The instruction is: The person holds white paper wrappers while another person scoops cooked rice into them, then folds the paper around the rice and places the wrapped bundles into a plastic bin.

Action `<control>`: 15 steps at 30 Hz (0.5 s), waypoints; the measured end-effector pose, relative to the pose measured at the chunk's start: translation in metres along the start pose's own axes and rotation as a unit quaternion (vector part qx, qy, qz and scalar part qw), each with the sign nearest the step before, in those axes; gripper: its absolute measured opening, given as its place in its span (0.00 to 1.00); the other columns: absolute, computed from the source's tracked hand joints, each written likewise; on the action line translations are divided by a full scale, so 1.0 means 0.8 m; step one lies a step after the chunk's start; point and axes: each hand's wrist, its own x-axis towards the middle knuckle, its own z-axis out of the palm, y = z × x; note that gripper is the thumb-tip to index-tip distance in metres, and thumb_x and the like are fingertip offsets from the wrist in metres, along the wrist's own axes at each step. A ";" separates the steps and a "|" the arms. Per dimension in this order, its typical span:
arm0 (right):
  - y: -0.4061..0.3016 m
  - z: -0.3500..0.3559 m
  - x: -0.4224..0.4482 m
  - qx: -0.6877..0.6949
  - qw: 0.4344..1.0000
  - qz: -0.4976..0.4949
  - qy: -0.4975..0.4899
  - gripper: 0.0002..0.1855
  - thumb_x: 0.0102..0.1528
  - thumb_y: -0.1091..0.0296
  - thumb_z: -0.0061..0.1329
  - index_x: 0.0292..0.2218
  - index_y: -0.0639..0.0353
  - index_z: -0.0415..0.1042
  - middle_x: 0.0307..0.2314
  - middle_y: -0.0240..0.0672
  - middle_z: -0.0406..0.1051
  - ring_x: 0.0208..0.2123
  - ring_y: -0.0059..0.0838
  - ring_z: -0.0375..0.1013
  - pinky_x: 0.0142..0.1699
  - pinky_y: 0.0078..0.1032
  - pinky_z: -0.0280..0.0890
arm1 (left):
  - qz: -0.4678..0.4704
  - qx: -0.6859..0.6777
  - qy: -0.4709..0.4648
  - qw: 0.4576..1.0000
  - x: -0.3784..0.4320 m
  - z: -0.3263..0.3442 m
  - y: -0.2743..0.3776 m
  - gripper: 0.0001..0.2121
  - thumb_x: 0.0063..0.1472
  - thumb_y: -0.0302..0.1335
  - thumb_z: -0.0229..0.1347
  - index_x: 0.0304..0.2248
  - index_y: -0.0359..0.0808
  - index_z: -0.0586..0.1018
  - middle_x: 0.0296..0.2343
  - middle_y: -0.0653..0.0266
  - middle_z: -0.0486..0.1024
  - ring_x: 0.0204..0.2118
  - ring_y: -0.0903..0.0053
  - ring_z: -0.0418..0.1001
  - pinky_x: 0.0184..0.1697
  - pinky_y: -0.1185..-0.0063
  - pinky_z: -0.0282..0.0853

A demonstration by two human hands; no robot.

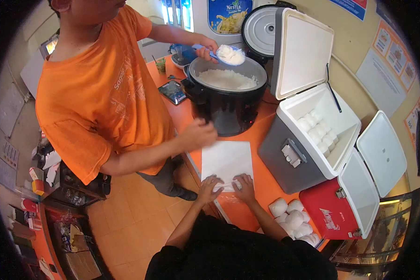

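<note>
A stack of white paper sheets [226, 157] lies on the orange counter before me. Both my hands are at its near edge: my left hand [209, 189] on the left corner and my right hand [244, 187] on the right, fingers bent over a folded or rolled strip of paper between them. What lies under my fingers is partly hidden. Beyond the paper stands a large black rice cooker [227, 112] with cooked rice [227, 79] inside. White wrapped bundles [294, 219] are heaped beside my right forearm.
A co-worker in an orange shirt [101, 87] holds a blue scoop [235, 61] of rice over the cooker; their other hand is blurred above the paper. An open grey cooler [290, 157] holds white bundles. A red cooler [330, 210] and a tablet [172, 92] are nearby.
</note>
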 end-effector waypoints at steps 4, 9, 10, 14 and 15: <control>0.000 0.000 0.000 -0.001 1.000 -0.004 0.000 0.11 0.50 0.65 0.51 0.36 0.53 0.70 0.33 0.34 0.65 0.39 0.37 0.63 0.44 0.35 0.58 | 0.013 -0.007 0.013 1.000 0.000 0.000 0.000 0.14 0.52 0.31 0.60 0.39 0.44 0.75 0.40 0.63 0.72 0.50 0.62 0.65 0.52 0.64 0.59; -0.002 -0.005 0.000 -0.005 1.000 0.003 -0.002 0.10 0.50 0.67 0.51 0.36 0.55 0.70 0.33 0.34 0.66 0.39 0.38 0.64 0.45 0.35 0.58 | -0.037 -0.102 -0.043 0.993 0.000 0.006 -0.006 0.14 0.52 0.30 0.59 0.39 0.40 0.75 0.37 0.61 0.74 0.44 0.62 0.69 0.44 0.70 0.66; -0.005 -0.005 0.003 -0.004 1.000 0.000 -0.001 0.10 0.50 0.68 0.51 0.36 0.56 0.70 0.34 0.35 0.66 0.39 0.39 0.64 0.45 0.35 0.58 | -0.057 -0.068 -0.056 0.994 -0.007 0.011 -0.018 0.14 0.53 0.30 0.58 0.39 0.38 0.75 0.37 0.61 0.74 0.43 0.63 0.70 0.43 0.72 0.67; -0.003 -0.003 0.003 0.010 1.000 -0.010 0.011 0.09 0.51 0.70 0.49 0.36 0.58 0.70 0.32 0.37 0.68 0.38 0.39 0.65 0.44 0.35 0.60 | -0.089 -0.034 -0.094 0.991 -0.017 0.021 -0.034 0.14 0.53 0.30 0.58 0.39 0.37 0.75 0.37 0.61 0.74 0.42 0.64 0.71 0.42 0.74 0.68; 0.000 -0.003 0.002 0.029 0.999 0.001 0.024 0.08 0.52 0.72 0.47 0.36 0.59 0.70 0.32 0.38 0.68 0.37 0.40 0.66 0.43 0.35 0.62 | -0.087 -0.040 -0.097 0.991 -0.017 0.019 -0.033 0.14 0.53 0.30 0.58 0.39 0.37 0.75 0.37 0.61 0.74 0.42 0.65 0.71 0.42 0.74 0.68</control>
